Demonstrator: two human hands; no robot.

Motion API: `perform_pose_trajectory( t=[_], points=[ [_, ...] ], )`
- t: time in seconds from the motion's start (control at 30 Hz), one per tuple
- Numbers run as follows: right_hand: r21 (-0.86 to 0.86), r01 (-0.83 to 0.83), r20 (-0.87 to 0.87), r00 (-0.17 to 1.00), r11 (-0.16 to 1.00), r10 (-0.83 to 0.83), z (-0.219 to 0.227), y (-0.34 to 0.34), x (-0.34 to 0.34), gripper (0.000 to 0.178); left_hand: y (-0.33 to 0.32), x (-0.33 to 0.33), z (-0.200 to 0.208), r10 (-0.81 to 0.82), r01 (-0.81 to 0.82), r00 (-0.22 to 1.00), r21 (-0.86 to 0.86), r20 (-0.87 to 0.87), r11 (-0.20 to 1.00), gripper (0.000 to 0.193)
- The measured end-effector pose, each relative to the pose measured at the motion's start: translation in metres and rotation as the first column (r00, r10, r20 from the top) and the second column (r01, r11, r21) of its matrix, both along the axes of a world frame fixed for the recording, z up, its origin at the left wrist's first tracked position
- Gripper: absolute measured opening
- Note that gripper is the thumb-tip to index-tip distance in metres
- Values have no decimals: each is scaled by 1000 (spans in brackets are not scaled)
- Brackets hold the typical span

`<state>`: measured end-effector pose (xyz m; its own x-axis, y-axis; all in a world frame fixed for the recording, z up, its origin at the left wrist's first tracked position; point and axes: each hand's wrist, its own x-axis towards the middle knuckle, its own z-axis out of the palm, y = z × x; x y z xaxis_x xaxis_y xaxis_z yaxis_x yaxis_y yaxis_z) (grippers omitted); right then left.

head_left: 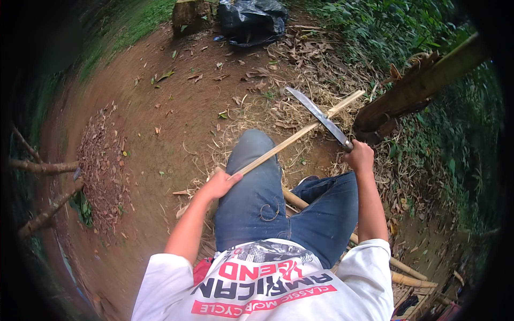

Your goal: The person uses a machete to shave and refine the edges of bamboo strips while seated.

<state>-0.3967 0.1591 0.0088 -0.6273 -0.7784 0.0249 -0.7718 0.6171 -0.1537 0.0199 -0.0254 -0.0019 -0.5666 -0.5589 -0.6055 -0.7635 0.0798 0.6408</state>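
My left hand (217,185) is closed round the near end of a long pale bamboo strip (289,140), which lies across my left thigh and slants away to the right. In my right hand (360,157) is the dark handle of a machete (317,112). Its long grey blade points away and to the left, crossing the strip near the strip's far end. Blade and strip appear to touch there. A thin curled shaving (269,213) rests on my jeans.
Pale shavings and dry leaves (305,69) cover the ground ahead. A thick trunk (417,88) leans at the right. Farther off are a stump (191,17) and a black plastic bag (252,22). Bamboo poles (409,280) lie at the lower right; branches (45,168) stick in from the left.
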Motion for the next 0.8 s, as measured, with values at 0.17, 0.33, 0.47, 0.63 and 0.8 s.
perform_pose_trajectory(
  t=[0.17,0.33,0.47,0.63,0.8],
  points=[
    [-92,33,80,996,995,-26,18,-6,42,19,-1,-12,2,24,-24,1000,11,18,1000,66],
    [30,-321,131,940,947,314,3,-27,105,14,1,0,-1,21,-21,1000,0,-11,1000,67],
    [-78,-254,-38,967,964,252,-23,-8,32,16,7,15,4,68,-68,993,3,-92,998,68],
    [-44,-32,-161,987,999,24,14,34,-15,17,-2,-2,-15,-16,17,999,-36,31,999,70],
    [-150,-153,36,986,977,160,28,21,53,18,1,-12,3,-13,13,1000,18,-12,1000,69]
  ],
)
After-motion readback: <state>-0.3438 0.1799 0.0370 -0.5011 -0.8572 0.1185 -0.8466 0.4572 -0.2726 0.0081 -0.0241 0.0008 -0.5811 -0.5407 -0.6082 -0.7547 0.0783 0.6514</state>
